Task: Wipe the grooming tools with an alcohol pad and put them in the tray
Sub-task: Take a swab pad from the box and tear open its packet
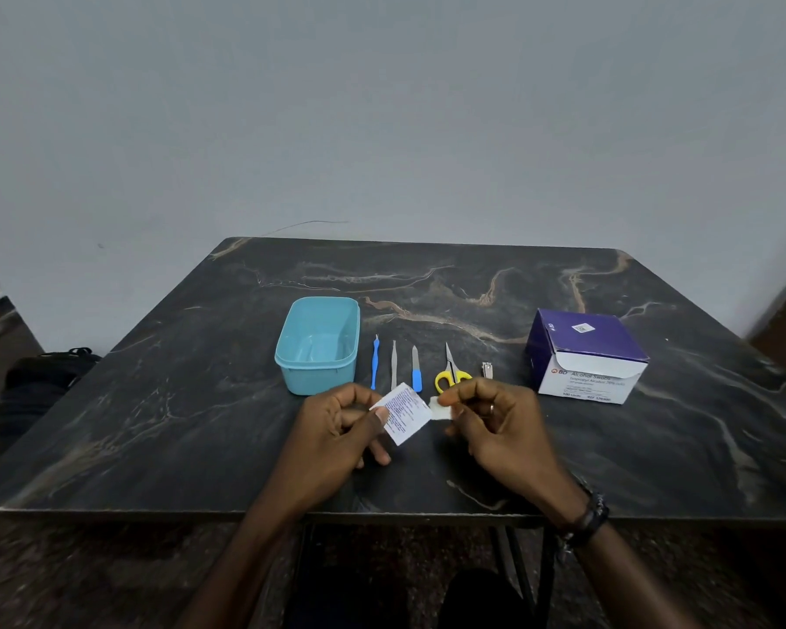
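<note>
Mid-frame: left hand (336,424) pinching sachet (402,413), right hand (495,415) pinching pad (441,408). Best pulled clear before wiping 5 tools.

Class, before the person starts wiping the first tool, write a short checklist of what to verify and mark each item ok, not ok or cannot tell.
1. White alcohol pad out of its packet: ok, pinched by the right hand.
2. White printed sachet put aside: not ok, the left hand holds it.
3. Light blue plastic tray open and empty: ok.
4. Five tools in a row, from the blue-handled pusher to the small metal nail clipper: ok.
5. Pad moist: cannot tell.
</note>
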Available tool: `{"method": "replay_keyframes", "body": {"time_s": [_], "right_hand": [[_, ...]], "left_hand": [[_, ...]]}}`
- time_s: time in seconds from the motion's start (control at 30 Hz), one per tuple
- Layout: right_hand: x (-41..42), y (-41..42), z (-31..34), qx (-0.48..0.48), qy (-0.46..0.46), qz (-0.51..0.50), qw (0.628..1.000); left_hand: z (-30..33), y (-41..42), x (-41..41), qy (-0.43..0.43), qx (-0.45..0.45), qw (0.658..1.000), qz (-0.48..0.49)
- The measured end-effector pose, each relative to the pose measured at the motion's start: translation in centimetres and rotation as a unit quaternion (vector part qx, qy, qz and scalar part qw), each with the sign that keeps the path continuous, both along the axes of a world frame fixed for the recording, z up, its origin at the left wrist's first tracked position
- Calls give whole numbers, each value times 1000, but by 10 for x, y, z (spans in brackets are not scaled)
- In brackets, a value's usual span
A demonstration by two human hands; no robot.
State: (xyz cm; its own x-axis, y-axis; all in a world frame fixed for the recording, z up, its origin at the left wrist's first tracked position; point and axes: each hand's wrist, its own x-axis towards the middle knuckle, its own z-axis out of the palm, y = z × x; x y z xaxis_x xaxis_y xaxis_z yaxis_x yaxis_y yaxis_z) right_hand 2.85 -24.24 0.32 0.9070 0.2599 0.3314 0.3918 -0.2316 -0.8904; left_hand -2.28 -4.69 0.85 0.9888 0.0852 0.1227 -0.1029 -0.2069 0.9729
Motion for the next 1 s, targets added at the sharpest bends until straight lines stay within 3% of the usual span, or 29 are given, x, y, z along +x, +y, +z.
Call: {"method": "replay_keyframes", "body": {"time_s": [0.47,0.6,0.73,0.87,1.0], "right_hand": [[-1,2,10,-72,-31,83,993],[10,0,39,-155,-41,82,984],[65,-17,106,-266,-73,13,961],[139,-31,145,-352,-25,-50,934],[181,-28,137,-412,77,-78,905]], "left_hand": [[6,0,-4,3,15,999,-51],[6,1,-5,-8,-3,998,-54],[4,0,-4,-19,-21,999,-42],[3,0,-3,-23,-15,999,-22],[2,0,-2,-21,-8,1000,-9]]}}
